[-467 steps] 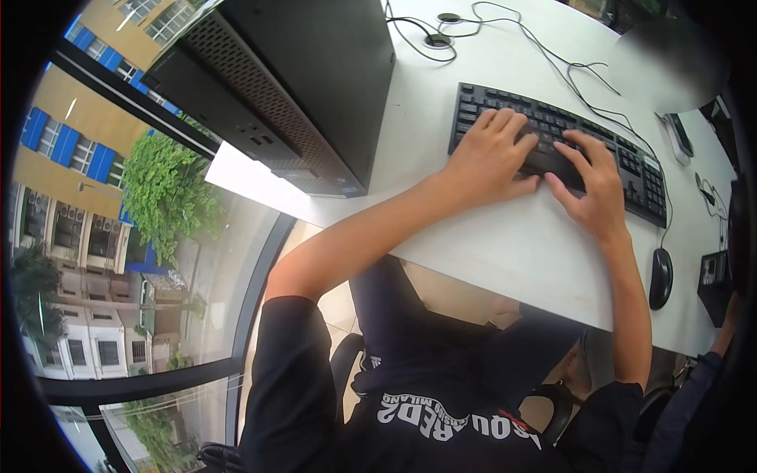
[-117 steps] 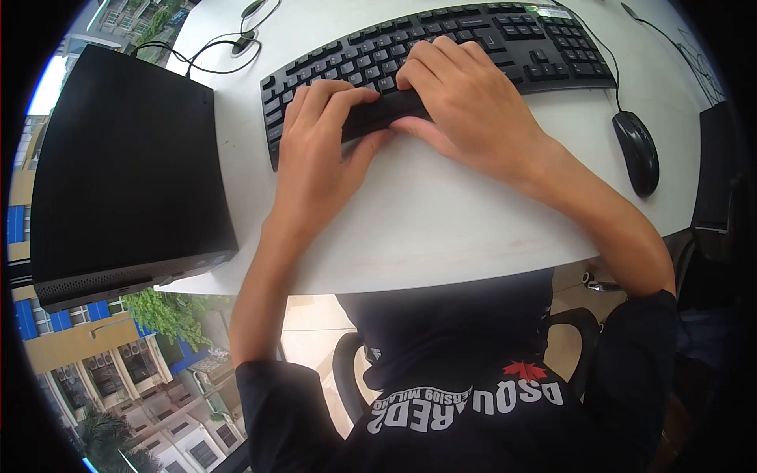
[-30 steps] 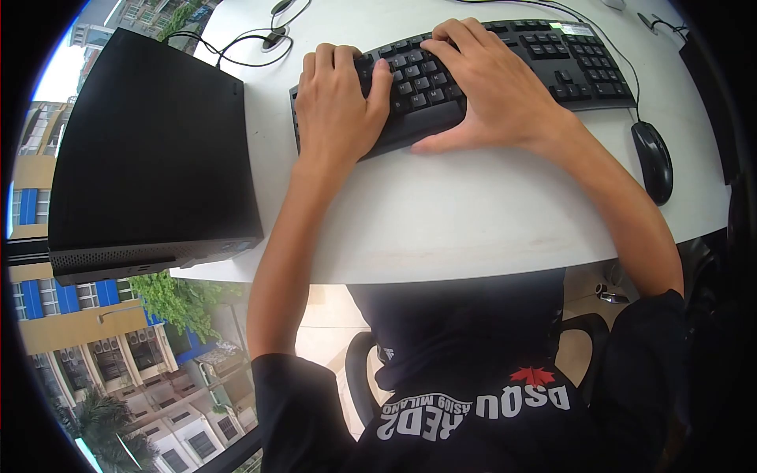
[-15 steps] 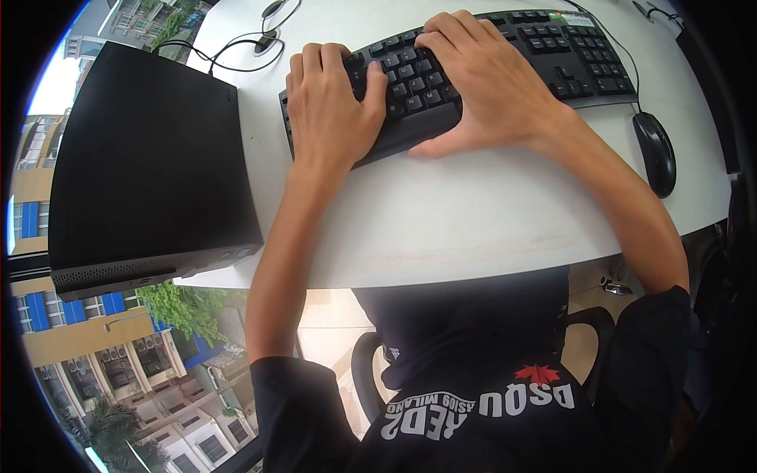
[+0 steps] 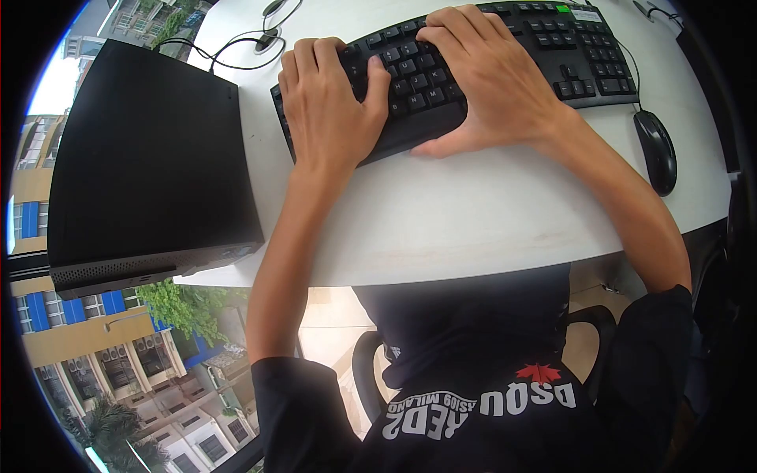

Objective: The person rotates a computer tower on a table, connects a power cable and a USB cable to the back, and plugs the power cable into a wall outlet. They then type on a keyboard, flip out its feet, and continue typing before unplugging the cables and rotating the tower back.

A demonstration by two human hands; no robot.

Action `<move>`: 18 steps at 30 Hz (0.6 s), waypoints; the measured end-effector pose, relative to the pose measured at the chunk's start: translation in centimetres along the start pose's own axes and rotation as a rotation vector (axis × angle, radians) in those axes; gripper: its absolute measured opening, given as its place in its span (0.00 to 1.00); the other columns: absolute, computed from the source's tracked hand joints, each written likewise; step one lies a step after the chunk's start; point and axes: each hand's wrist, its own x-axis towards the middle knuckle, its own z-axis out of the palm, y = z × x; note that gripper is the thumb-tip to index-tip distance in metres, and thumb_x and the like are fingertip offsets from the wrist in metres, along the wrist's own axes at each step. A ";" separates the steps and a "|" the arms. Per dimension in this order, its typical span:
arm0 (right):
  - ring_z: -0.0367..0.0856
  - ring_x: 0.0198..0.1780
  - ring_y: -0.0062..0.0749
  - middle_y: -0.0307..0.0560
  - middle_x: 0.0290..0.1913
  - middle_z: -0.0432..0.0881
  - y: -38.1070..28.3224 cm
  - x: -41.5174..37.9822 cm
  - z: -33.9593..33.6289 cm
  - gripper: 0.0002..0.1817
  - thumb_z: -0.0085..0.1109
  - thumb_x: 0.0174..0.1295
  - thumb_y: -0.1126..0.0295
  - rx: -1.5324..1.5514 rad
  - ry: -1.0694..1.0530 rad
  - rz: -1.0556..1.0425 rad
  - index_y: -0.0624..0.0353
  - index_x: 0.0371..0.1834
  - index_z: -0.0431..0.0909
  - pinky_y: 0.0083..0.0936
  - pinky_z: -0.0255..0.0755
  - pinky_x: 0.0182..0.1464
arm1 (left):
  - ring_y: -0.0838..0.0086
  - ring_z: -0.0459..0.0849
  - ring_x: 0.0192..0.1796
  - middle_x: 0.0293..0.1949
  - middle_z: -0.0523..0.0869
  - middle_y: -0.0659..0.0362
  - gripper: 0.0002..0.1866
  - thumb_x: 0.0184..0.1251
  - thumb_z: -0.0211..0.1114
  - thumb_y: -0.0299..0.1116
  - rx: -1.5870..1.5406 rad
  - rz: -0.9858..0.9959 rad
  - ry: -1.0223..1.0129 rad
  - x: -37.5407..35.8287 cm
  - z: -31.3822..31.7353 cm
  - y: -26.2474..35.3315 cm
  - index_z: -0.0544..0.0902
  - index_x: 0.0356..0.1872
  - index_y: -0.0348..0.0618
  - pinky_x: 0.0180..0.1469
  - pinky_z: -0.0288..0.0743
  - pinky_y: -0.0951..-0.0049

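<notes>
A black keyboard (image 5: pixel 422 130) lies at a slant along the far part of the white desk, with its left portion between my hands. My left hand (image 5: pixel 327 114) grips its left end; the fingers curl toward the far edge and the thumb lies over the keys. My right hand (image 5: pixel 505 91) spans the middle of the keyboard. Its fingers bend over the upper keys and its thumb stretches along the near edge. The fingertips of both hands are partly hidden. A black mouse (image 5: pixel 655 154) rests to the right, untouched by either hand.
A large black computer case (image 5: pixel 150 158) stands left of my left arm. Thin black cables (image 5: pixel 244 49) curl behind it. The white desk (image 5: pixel 441 213) ends in a curved front edge before my torso. A chair armrest (image 5: pixel 367 370) shows below, and a window (image 5: pixel 118 355) lies beyond the case.
The keyboard's far side and left end have shifted slightly outward and look a bit tilted up. Both hands moved slightly with it, keeping their places. The mouse stayed put.
</notes>
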 end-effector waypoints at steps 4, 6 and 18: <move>0.73 0.61 0.57 0.66 0.55 0.75 0.0 0.0 -0.1 0.59 0.72 0.47 0.22 -0.010 0.010 -0.002 0.78 0.53 0.74 0.48 0.69 0.66 | 0.52 0.78 0.54 0.48 0.80 0.46 0.20 0.69 0.70 0.41 0.009 0.018 0.029 0.0 0.0 0.0 0.82 0.48 0.31 0.61 0.71 0.53; 0.73 0.61 0.57 0.66 0.55 0.75 -0.1 -0.1 -0.2 0.59 0.72 0.47 0.22 -0.007 0.018 -0.003 0.78 0.53 0.74 0.48 0.68 0.67 | 0.52 0.77 0.54 0.48 0.80 0.47 0.20 0.69 0.70 0.41 0.014 0.023 0.039 0.0 0.0 0.0 0.82 0.48 0.31 0.61 0.71 0.53; 0.74 0.59 0.56 0.65 0.54 0.75 0.0 -0.2 -0.2 0.59 0.72 0.48 0.21 -0.017 0.044 -0.008 0.77 0.53 0.75 0.47 0.69 0.64 | 0.51 0.77 0.53 0.46 0.80 0.48 0.16 0.73 0.70 0.39 0.005 0.044 0.062 0.1 0.0 0.2 0.80 0.47 0.34 0.58 0.72 0.51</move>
